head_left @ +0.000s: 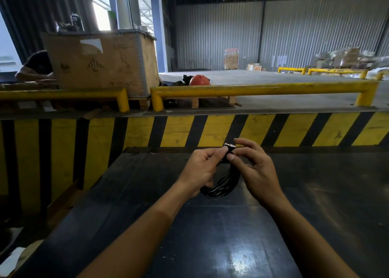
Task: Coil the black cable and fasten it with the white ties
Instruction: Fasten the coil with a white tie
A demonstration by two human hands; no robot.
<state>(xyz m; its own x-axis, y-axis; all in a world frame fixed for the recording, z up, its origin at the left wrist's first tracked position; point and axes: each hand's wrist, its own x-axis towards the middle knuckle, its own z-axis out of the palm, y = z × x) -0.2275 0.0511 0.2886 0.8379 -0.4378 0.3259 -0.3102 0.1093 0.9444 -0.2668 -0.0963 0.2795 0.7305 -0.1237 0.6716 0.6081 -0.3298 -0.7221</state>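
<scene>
The black cable [222,184] is wound into a small glossy coil held just above the dark table [210,235]. My left hand [200,168] pinches the top of the coil from the left. My right hand [255,166] pinches the same spot from the right, thumb and forefinger closed. A white tie [229,145] shows at the top of the bundle, between the fingertips of both hands. The coil's lower loop hangs down between my wrists. How far the tie wraps around the cable is hidden by my fingers.
A yellow-and-black striped barrier [210,130] runs along the table's far edge, with yellow rails [263,88] above it. A large cardboard box [99,60] stands at the back left, with a person [35,67] beside it. A red round object [199,80] lies behind the rail.
</scene>
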